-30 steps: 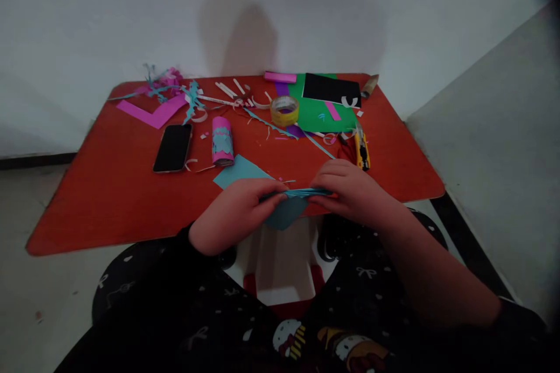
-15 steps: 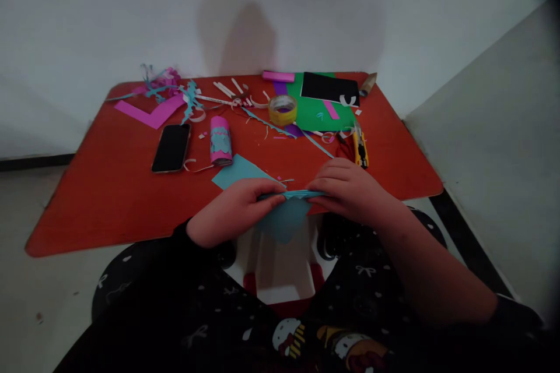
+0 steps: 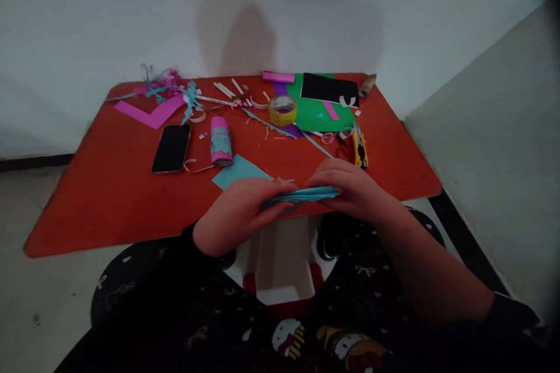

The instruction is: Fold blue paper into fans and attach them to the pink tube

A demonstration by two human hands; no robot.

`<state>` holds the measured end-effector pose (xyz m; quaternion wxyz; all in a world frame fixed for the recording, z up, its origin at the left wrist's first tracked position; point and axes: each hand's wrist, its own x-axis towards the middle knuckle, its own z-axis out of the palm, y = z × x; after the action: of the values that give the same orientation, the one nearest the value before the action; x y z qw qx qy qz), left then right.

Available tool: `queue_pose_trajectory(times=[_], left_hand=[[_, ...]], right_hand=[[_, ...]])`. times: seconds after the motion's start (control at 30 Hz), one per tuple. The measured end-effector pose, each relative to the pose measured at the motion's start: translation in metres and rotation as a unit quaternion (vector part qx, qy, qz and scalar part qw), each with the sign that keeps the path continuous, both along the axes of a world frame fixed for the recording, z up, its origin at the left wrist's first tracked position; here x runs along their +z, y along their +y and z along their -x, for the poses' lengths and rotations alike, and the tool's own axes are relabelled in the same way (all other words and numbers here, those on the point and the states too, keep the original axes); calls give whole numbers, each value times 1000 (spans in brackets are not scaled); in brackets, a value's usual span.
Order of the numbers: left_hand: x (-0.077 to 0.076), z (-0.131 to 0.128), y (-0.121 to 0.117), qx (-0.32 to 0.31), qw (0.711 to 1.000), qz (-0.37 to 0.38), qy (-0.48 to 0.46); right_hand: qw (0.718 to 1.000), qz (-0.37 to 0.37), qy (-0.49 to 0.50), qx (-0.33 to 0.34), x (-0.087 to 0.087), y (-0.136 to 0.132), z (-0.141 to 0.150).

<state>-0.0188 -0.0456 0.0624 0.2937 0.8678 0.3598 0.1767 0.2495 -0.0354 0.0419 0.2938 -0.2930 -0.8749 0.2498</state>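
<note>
Two hands, the left hand [image 3: 240, 215] and the right hand [image 3: 354, 189], curled closed and gripping a folded blue paper [image 3: 301, 194], held over the near edge of a red table [image 3: 87, 204]. Farther off: flat blue sheet [image 3: 236, 172], pink paper tube [image 3: 221, 141], black smartphone [image 3: 171, 148], yellow utility knife [image 3: 360, 151], tape roll [image 3: 283, 111], green paper [image 3: 315, 113].

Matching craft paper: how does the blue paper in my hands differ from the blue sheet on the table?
The folded blue paper is a narrow strip; the blue sheet is open and flat. The paper is held between left hand and right hand; the sheet lies on the red table. Both are light blue.
</note>
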Motion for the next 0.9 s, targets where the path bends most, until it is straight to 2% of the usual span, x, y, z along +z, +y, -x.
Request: queue_pose_trajectory(times=[0.13, 0.3, 0.53, 0.67, 0.9], left_hand=[[0, -1, -4, -7, 997, -78, 23], [-3, -3, -7, -9, 986, -164, 2], [-9, 2, -8, -24, 960, -274, -48], [-11, 3, -9, -19, 956, -283, -73], [-13, 2, -9, -1, 960, -262, -102]], right_hand=[[998, -19, 49, 20, -2, 0, -1], [997, -41, 68, -3, -4, -3, 0], [988, -145, 57, -18, 0, -8, 5], [983, -173, 53, -20, 1, -9, 6], [987, -153, 48, -9, 0, -9, 8]])
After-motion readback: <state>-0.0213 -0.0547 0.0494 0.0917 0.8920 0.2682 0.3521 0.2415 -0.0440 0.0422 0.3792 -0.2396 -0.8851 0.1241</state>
